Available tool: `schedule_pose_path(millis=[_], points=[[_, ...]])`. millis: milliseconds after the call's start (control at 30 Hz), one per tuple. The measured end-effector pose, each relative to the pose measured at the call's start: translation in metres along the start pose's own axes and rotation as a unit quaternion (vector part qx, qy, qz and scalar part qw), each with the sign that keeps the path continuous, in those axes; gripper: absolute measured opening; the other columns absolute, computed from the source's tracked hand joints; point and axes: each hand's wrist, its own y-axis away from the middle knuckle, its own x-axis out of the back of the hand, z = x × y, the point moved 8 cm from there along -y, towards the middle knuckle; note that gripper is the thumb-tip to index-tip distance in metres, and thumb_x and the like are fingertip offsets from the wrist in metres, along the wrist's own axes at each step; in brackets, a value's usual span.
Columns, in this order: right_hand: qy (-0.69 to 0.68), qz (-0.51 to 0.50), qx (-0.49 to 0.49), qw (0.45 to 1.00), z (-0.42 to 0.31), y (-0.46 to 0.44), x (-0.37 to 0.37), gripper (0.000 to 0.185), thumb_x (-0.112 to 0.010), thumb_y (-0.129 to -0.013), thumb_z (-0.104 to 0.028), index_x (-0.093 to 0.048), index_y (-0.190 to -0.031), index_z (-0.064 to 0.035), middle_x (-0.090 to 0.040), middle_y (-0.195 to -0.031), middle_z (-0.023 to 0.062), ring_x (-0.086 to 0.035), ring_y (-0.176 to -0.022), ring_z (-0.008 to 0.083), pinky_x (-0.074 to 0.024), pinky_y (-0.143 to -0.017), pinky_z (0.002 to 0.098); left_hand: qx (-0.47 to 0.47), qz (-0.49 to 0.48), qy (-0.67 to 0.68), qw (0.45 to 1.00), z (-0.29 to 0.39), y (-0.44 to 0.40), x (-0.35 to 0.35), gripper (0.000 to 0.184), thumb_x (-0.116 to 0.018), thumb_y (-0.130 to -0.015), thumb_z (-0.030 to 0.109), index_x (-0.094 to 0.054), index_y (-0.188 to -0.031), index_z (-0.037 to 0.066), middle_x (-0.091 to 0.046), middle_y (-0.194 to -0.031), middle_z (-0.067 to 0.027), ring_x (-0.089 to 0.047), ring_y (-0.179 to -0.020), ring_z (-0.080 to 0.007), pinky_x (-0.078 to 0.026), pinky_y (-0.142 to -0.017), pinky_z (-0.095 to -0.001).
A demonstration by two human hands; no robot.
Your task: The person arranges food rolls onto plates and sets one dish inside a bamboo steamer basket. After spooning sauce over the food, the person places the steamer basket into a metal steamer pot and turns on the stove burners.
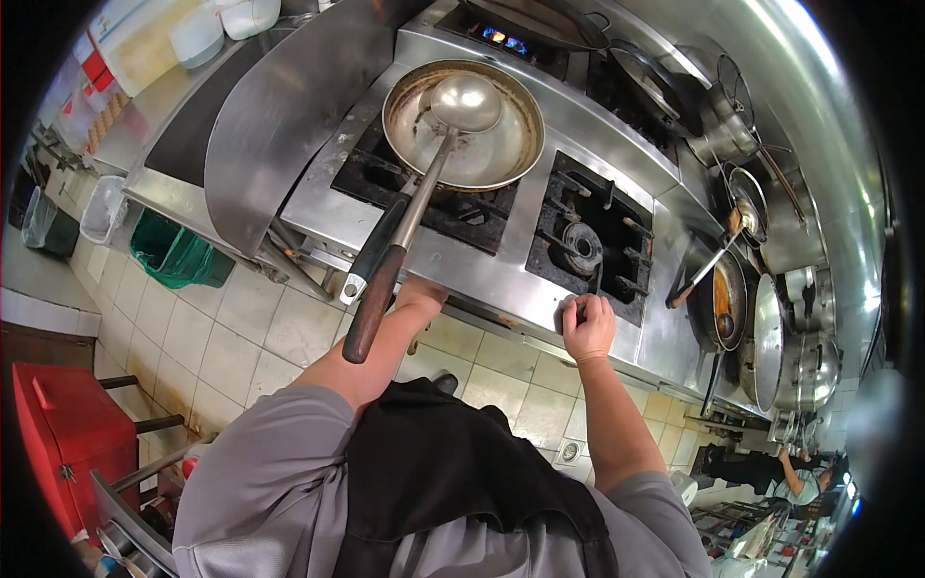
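A frying pan [525,144] sits on the left burner, with a steel ladle [467,101] resting in it. The ladle's wooden handle [378,299] and the pan's black handle [379,246] stick out past the stove's front edge. My left hand [422,292] reaches to the front of the stove below these handles; its fingers are hidden under the edge. At the front edge by the right burner [582,249], my right hand [589,329] has its fingers curled. Something small and dark shows beside its thumb, too covered to name.
Flames [503,39] burn under a dark pan [540,19] at the back. To the right stand a pan with brown liquid [727,289], another ladle [713,260] and several pots. A red box [72,443] is at lower left; a person [795,482] stands far right.
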Motion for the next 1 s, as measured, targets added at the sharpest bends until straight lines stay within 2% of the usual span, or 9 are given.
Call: schedule_pose_path(millis=[200,400,467,533,600,700,767,833,1000], points=[[0.000,-0.005,-0.004,1.000,0.001,0.000,-0.001,0.015,-0.068,-0.083,-0.020,-0.058,-0.083,-0.0089,-0.056,-0.076,0.0116,-0.056,-0.074,0.0344,-0.0454,-0.067,0.0453,-0.008,0.022,-0.028,0.999,-0.005,-0.006,-0.006,0.037,-0.056,-0.090,0.036,-0.070,-0.110,0.008,-0.072,-0.107,-0.0184,-0.067,-0.106,-0.0349,-0.055,-0.089,-0.0430],[-0.009,-0.001,0.004,1.000,0.001,0.001,-0.001,0.015,-0.068,-0.084,-0.020,-0.058,-0.084,-0.0089,-0.055,-0.075,0.0115,-0.056,-0.073,0.0342,-0.0445,-0.066,0.0456,-0.032,0.022,0.084,0.996,-0.003,0.013,0.006,0.038,-0.076,-0.079,0.040,-0.073,-0.105,0.011,-0.074,-0.100,-0.0133,-0.071,-0.094,-0.0309,-0.057,-0.081,-0.0379],[-0.008,-0.003,0.001,1.000,0.002,0.001,-0.002,0.015,-0.068,-0.084,-0.021,-0.058,-0.084,-0.0089,-0.055,-0.075,0.0114,-0.055,-0.073,0.0343,-0.0444,-0.067,0.0456,-0.022,-0.035,0.119,0.992,-0.010,0.008,-0.001,0.045,-0.081,-0.078,0.034,-0.070,-0.111,0.006,-0.074,-0.106,-0.0118,-0.070,-0.100,-0.0262,-0.054,-0.086,-0.0336],[-0.006,-0.008,-0.007,1.000,0.000,0.000,-0.001,0.015,-0.068,-0.084,-0.021,-0.058,-0.084,-0.0091,-0.055,-0.075,0.0114,-0.056,-0.073,0.0344,-0.0446,-0.067,0.0453,-0.025,-0.046,0.152,0.987,-0.012,0.007,0.000,0.047,-0.083,-0.078,0.030,-0.068,-0.114,0.003,-0.074,-0.104,-0.0105,-0.070,-0.096,-0.0232,-0.054,-0.083,-0.0318],[-0.003,-0.003,0.000,1.000,0.002,0.000,-0.002,0.015,-0.068,-0.084,-0.021,-0.058,-0.083,-0.0092,-0.055,-0.075,0.0113,-0.056,-0.073,0.0345,-0.0448,-0.067,0.0453,-0.044,-0.014,0.180,0.983,-0.012,0.006,0.008,0.045,-0.082,-0.079,0.028,-0.068,-0.113,0.003,-0.074,-0.096,-0.0096,-0.070,-0.082,-0.0221,-0.055,-0.071,-0.0325],[-0.001,-0.003,0.000,1.000,0.001,0.002,-0.002,0.015,-0.068,-0.084,-0.021,-0.058,-0.083,-0.0093,-0.055,-0.075,0.0114,-0.056,-0.074,0.0345,-0.0450,-0.067,0.0455,0.098,-0.161,0.251,0.949,-0.024,0.006,-0.005,0.041,-0.080,-0.082,0.026,-0.068,-0.114,0.004,-0.069,-0.084,-0.0062,-0.061,-0.060,-0.0193,-0.050,-0.051,-0.0326],[0.000,-0.003,-0.005,1.000,0.001,0.000,-0.001,0.015,-0.068,-0.084,-0.021,-0.058,-0.083,-0.0093,-0.056,-0.075,0.0115,-0.056,-0.074,0.0345,-0.0451,-0.068,0.0457,0.097,-0.173,0.231,0.952,-0.037,-0.010,-0.023,0.036,-0.078,-0.083,0.027,-0.068,-0.110,0.006,-0.064,-0.078,-0.0047,-0.053,-0.051,-0.0161,-0.042,-0.042,-0.0318],[-0.002,-0.002,-0.013,1.000,0.000,0.001,-0.001,0.015,-0.068,-0.084,-0.021,-0.058,-0.083,-0.0092,-0.056,-0.075,0.0116,-0.056,-0.074,0.0345,-0.0451,-0.068,0.0459,0.084,-0.161,0.225,0.957,-0.040,-0.015,-0.031,0.033,-0.077,-0.084,0.028,-0.067,-0.107,0.007,-0.061,-0.073,-0.0038,-0.047,-0.046,-0.0138,-0.036,-0.038,-0.0312],[-0.004,-0.001,0.006,1.000,-0.001,0.001,-0.001,0.015,-0.068,-0.084,-0.021,-0.058,-0.083,-0.0091,-0.056,-0.076,0.0116,-0.056,-0.074,0.0346,-0.0449,-0.068,0.0459,0.061,-0.116,0.177,0.975,-0.025,-0.007,-0.011,0.032,-0.077,-0.084,0.030,-0.067,-0.104,0.007,-0.060,-0.072,-0.0033,-0.045,-0.045,-0.0127,-0.034,-0.037,-0.0306]])
